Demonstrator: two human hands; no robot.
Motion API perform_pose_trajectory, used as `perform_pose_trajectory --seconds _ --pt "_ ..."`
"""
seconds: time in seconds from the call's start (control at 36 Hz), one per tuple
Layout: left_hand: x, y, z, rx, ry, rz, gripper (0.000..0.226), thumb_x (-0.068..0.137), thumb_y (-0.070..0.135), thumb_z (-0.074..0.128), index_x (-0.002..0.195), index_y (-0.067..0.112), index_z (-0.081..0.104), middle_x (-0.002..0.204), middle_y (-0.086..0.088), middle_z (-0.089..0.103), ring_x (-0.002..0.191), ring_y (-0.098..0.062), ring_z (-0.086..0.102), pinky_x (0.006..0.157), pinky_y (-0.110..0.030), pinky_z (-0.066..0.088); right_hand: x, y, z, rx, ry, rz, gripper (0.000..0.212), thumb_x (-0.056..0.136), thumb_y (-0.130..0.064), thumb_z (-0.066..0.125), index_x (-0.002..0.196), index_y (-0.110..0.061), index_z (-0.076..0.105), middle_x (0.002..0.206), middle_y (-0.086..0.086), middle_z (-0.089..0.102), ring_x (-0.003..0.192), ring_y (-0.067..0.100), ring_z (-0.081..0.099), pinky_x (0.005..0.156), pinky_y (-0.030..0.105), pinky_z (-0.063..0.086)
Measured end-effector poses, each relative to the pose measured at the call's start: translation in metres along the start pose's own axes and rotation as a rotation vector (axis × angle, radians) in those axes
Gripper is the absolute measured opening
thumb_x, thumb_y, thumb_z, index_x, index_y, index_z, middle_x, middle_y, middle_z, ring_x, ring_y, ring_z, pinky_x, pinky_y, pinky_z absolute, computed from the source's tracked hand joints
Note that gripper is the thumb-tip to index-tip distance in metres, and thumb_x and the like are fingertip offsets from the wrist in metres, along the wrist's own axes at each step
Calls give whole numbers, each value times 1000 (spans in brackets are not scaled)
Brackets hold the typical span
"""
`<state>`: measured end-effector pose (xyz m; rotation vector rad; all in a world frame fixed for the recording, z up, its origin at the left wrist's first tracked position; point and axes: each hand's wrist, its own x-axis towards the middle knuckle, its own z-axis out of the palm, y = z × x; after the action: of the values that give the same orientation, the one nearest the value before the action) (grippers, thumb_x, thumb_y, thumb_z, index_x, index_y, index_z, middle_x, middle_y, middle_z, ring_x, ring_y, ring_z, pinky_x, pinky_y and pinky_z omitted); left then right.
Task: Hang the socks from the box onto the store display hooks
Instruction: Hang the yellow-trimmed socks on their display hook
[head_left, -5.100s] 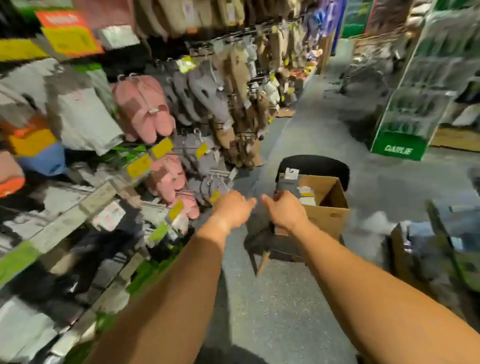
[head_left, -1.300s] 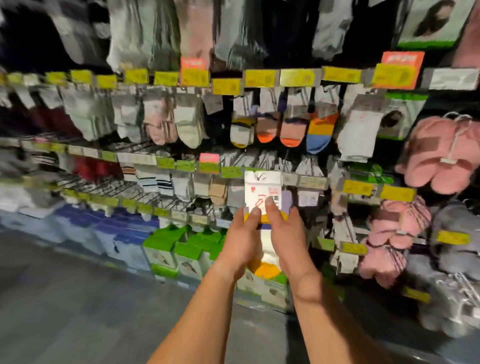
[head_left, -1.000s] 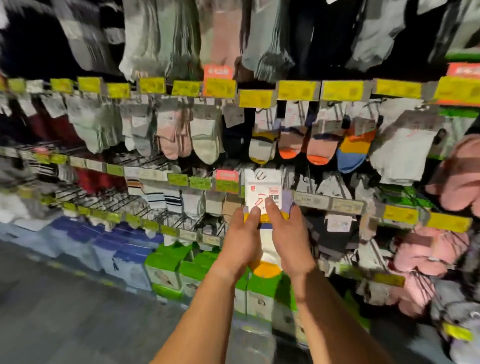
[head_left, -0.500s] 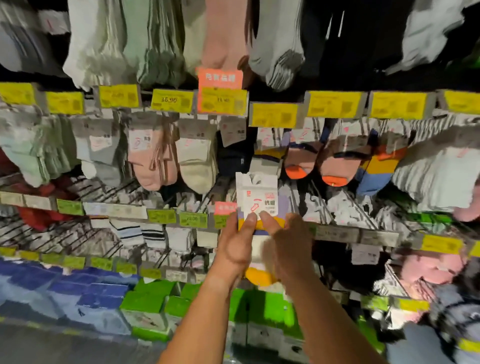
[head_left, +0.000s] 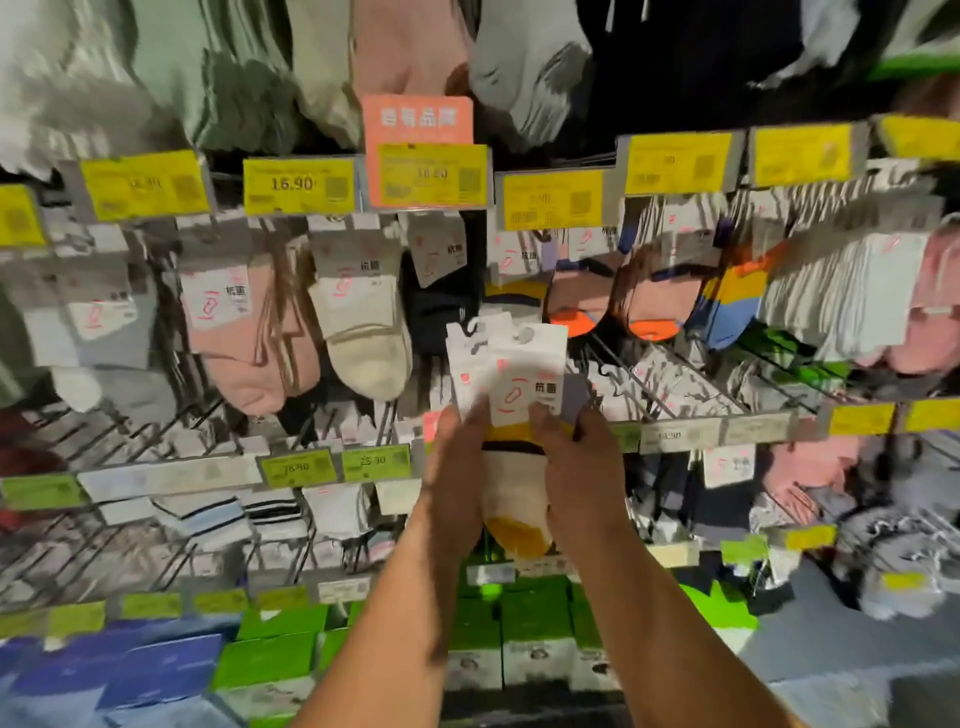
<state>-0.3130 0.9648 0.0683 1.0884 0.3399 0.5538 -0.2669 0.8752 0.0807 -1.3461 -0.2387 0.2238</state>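
I hold a small stack of sock pairs (head_left: 511, 493), white with yellow toes and white card headers, up in front of the display. My left hand (head_left: 457, 478) grips the stack's left side, thumb on the cards. My right hand (head_left: 579, 467) grips the right side, thumb pressed on the front card. The card tops with their hanger holes reach just below the upper row of hanging socks. Bare metal display hooks (head_left: 675, 374) stick out to the right of the cards. The box is out of view.
Rows of hanging socks fill the wall: pink (head_left: 249, 332), cream (head_left: 363, 332), orange-toed (head_left: 649, 306). Yellow price tags (head_left: 298, 184) line the upper rail, green tags (head_left: 374, 462) the lower one. Green boxes (head_left: 524, 623) stand on the bottom shelf.
I have stepped closer to the display and lifted the sock stack higher toward the hooks. The cards have fanned apart slightly between my hands. Five seconds ago both hands were at the box.
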Motion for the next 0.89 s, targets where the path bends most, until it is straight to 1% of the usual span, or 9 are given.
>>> perform_pose_trajectory --seconds 0.08,0.17,0.25,0.31,0.39,0.5,0.64,0.75,0.89 --pt "1 -3 11 -31 -6 1 29 106 25 42 102 15 69 91 -13 75 77 -27 73 59 -36 59 9 -6 -11 98 -35 85 13 94 -17 66 85 -22 73 89 9 76 87 35 72 80 61 57" --pt "3 -9 22 -31 63 5 17 101 25 56 111 17 67 102 -14 75 86 -28 73 72 -43 61 20 -13 -28 154 -61 154 10 94 -16 66 94 -7 64 98 21 72 95 47 68 79 68 53" --pt "16 -15 23 52 211 97 19 105 16 51 120 16 62 102 -4 75 87 -19 71 73 -34 58 32 -21 -40 92 -107 135 14 91 -27 67 98 -15 69 99 17 73 95 43 69 79 67 53" --pt "21 -12 24 132 251 176 25 107 12 47 128 10 59 113 -2 73 102 -17 69 88 -32 56 41 -28 -45 29 -123 93 17 86 -36 69 95 -23 72 95 9 75 94 39 69 76 60 55" --pt "23 -2 22 269 293 261 25 108 16 45 130 15 57 124 2 69 112 -12 66 94 -27 51 50 -38 -45 -14 -136 39 9 92 -31 66 91 -24 72 91 3 75 89 32 71 72 52 58" --pt "25 8 20 363 305 290 27 108 24 45 132 17 55 126 -9 68 95 -36 65 81 -43 47 53 -47 -35 -37 -156 -29 12 96 -26 63 85 -24 68 86 -2 73 88 28 70 74 48 57" --pt "36 8 7 269 267 216 31 104 25 48 132 19 58 126 -3 71 119 -24 66 108 -55 47 55 -52 -23 -74 -177 -98 12 95 -29 63 85 -29 69 91 -6 75 91 20 70 80 44 56" --pt "43 11 0 311 223 241 39 100 31 50 136 20 56 129 1 70 123 -21 63 111 -52 44 65 -59 -21 -118 -162 -205 14 97 -29 61 84 -25 65 71 -13 67 66 9 61 57 20 46" --pt "52 13 -4 292 219 222 33 105 21 47 136 15 56 128 -3 70 122 -21 64 111 -52 45 84 -59 -21 -272 -111 -220 32 95 -34 60 95 -2 57 78 14 48 68 18 44 54 28 35"
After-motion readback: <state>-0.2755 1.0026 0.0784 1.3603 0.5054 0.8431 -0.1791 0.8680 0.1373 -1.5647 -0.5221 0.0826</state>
